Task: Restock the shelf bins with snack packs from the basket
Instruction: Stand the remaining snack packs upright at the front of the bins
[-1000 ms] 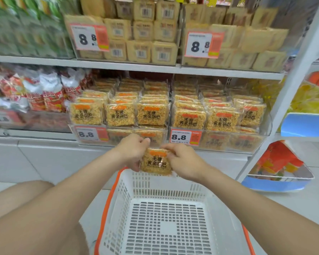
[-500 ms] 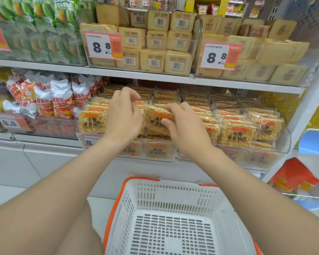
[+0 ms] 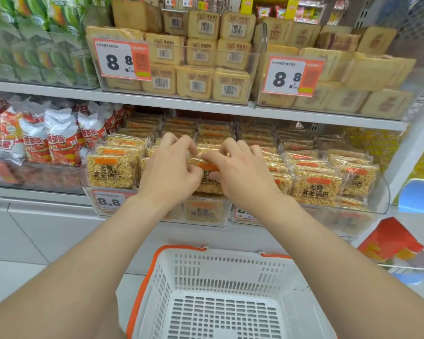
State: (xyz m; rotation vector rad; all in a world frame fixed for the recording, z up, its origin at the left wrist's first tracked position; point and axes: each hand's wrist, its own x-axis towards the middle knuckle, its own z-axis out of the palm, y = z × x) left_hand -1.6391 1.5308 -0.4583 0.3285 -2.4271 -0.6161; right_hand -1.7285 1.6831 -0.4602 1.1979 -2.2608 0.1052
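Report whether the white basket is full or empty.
Empty, as far as it shows: the basket has a bare slotted floor with nothing lying on it. Its near end runs out of frame, so that part cannot be told.

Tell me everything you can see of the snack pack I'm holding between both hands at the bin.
The clear-wrapped square pack of golden rice crisps has an orange band near its top and black printed characters below, largely hidden by the hands. It stands upright, face outward, in the front row of the clear plastic shelf bin, among like packs. The left hand and right hand pinch it at its top edge and sides with curled fingers.
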